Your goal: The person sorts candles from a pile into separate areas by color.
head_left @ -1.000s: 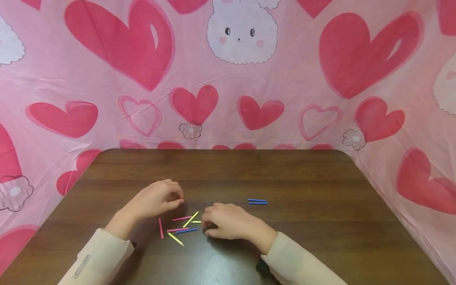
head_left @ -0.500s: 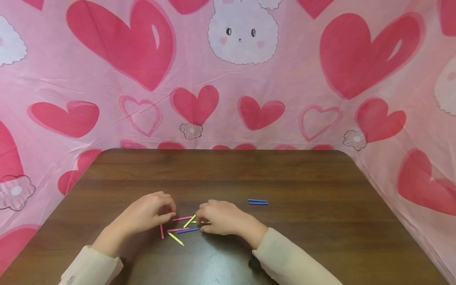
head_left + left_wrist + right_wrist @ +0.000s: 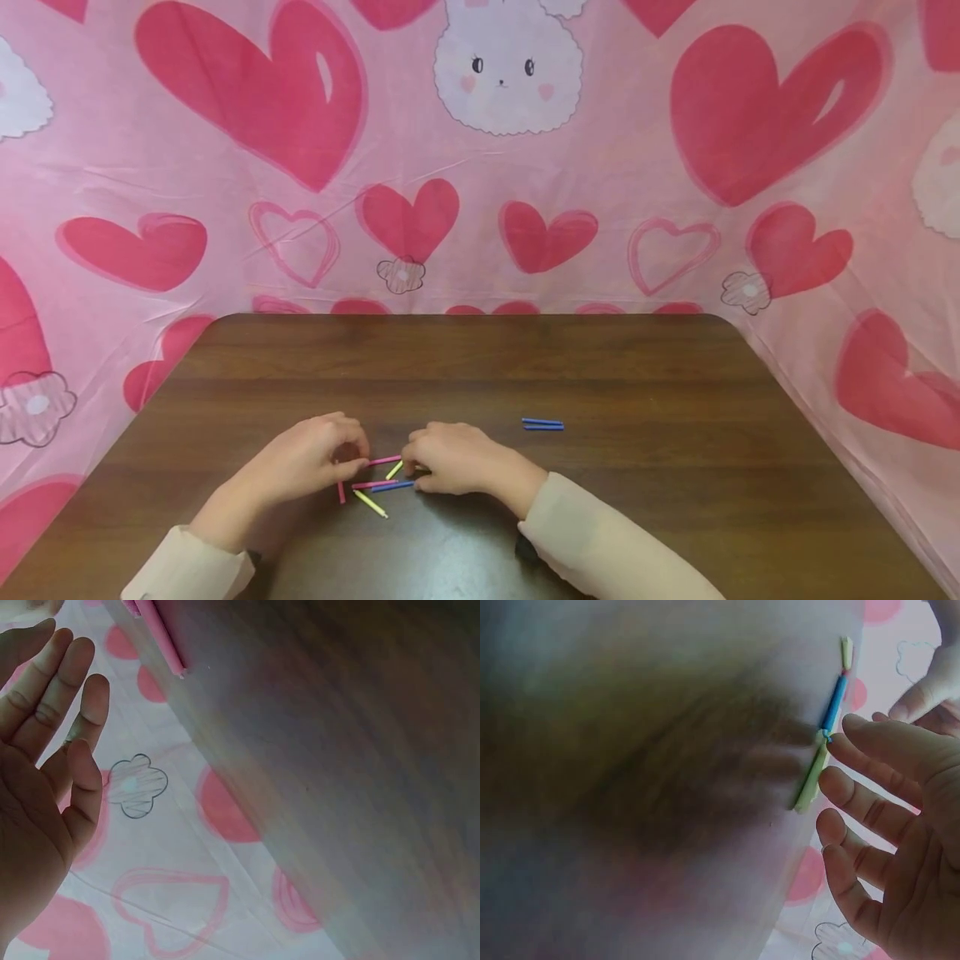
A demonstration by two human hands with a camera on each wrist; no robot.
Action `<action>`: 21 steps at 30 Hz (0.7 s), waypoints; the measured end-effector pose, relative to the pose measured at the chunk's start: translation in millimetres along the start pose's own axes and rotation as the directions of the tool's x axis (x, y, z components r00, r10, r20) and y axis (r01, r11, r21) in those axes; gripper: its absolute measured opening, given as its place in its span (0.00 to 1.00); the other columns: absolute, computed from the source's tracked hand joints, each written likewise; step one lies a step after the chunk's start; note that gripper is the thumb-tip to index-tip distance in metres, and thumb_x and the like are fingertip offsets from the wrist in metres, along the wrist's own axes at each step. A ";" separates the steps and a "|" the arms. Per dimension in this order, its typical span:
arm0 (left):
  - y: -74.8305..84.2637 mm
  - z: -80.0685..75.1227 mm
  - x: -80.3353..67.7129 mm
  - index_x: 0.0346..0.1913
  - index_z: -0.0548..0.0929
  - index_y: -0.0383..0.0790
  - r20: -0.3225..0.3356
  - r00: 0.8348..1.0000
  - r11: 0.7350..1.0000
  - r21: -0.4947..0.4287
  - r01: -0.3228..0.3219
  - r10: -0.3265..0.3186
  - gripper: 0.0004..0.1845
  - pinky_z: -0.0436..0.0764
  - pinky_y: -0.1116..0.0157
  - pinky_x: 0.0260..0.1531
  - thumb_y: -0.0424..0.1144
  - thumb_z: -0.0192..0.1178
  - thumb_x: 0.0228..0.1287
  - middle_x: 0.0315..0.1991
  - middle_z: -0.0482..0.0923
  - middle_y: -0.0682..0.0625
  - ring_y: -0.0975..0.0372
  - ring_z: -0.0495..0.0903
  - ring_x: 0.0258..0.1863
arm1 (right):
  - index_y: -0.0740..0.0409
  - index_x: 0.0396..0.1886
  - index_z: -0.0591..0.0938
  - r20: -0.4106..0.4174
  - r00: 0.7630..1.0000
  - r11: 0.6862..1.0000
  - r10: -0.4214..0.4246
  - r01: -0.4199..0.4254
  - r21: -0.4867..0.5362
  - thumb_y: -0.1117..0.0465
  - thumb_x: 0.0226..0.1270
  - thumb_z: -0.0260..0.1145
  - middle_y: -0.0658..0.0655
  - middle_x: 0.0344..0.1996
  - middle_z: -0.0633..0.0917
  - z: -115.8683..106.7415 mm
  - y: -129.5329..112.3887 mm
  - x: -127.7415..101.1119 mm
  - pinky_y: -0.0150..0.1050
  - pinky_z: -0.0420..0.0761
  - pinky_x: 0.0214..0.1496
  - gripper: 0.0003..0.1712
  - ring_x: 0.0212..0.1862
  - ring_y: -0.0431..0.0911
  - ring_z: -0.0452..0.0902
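Several short coloured sticks lie in a small pile on the brown table [image 3: 600, 367]: a pink stick [image 3: 385, 459], a yellow stick [image 3: 393, 470], a blue stick [image 3: 395, 486] and another yellow stick [image 3: 370, 502]. My left hand [image 3: 330, 454] rests at the pile's left side, fingertips beside the pink stick; the left wrist view shows the left hand [image 3: 45, 742] with straight fingers. My right hand [image 3: 435, 457] is at the pile's right side. In the right wrist view its fingertips [image 3: 847, 746] touch the blue stick [image 3: 835, 701] and yellow stick [image 3: 810, 784] with relaxed fingers.
Two blue sticks [image 3: 542, 424] lie side by side to the right of my hands. A pink cloth with red hearts [image 3: 480, 167] hangs behind and around the table. The table's near edge is below my cream sleeves [image 3: 600, 542].
Both hands have moved inward onto the stick pile. The left hand came down and right, and the right hand slid left over the yellow stick.
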State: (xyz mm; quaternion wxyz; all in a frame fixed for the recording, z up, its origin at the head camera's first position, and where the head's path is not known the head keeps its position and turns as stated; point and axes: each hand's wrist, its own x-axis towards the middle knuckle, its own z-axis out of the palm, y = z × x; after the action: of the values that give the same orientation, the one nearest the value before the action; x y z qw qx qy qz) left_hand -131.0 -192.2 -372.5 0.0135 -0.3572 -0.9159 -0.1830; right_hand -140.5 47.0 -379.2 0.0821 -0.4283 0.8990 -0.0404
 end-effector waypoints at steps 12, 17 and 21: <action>0.9 0.8 -4.9 0.28 0.82 0.55 -0.026 1.000 1.000 0.003 -0.018 0.018 0.08 0.73 0.73 0.28 0.37 0.71 0.56 0.27 0.74 0.69 0.72 0.71 0.29 | 0.40 0.28 0.79 0.020 1.000 0.999 0.006 -0.006 -0.037 0.53 0.59 0.74 0.36 0.28 0.77 0.7 -5.0 9.2 0.33 0.69 0.31 0.09 0.36 0.36 0.73; -0.9 4.6 -3.9 0.28 0.82 0.56 -0.016 0.999 1.000 0.000 -0.027 0.027 0.09 0.73 0.73 0.29 0.37 0.70 0.57 0.27 0.73 0.69 0.72 0.71 0.30 | 0.41 0.24 0.77 0.039 0.999 0.999 0.012 -0.011 -0.045 0.55 0.58 0.74 0.37 0.24 0.76 -0.7 -7.0 13.1 0.34 0.68 0.29 0.12 0.32 0.35 0.72; -0.4 6.1 -1.3 0.28 0.82 0.57 -0.004 1.000 1.000 0.009 -0.028 0.028 0.08 0.74 0.72 0.30 0.39 0.71 0.57 0.27 0.73 0.69 0.73 0.70 0.30 | 0.41 0.22 0.77 0.047 0.999 0.999 0.021 -0.019 -0.048 0.55 0.58 0.74 0.37 0.23 0.76 -0.8 -7.8 15.2 0.34 0.68 0.28 0.12 0.30 0.35 0.71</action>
State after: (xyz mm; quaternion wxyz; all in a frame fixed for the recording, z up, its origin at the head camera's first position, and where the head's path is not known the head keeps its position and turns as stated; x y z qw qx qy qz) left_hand -129.7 -191.2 -378.5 0.0194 -0.3694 -0.9116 -0.1793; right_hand -144.2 30.3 -379.0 0.0938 -0.4219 0.9017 -0.0080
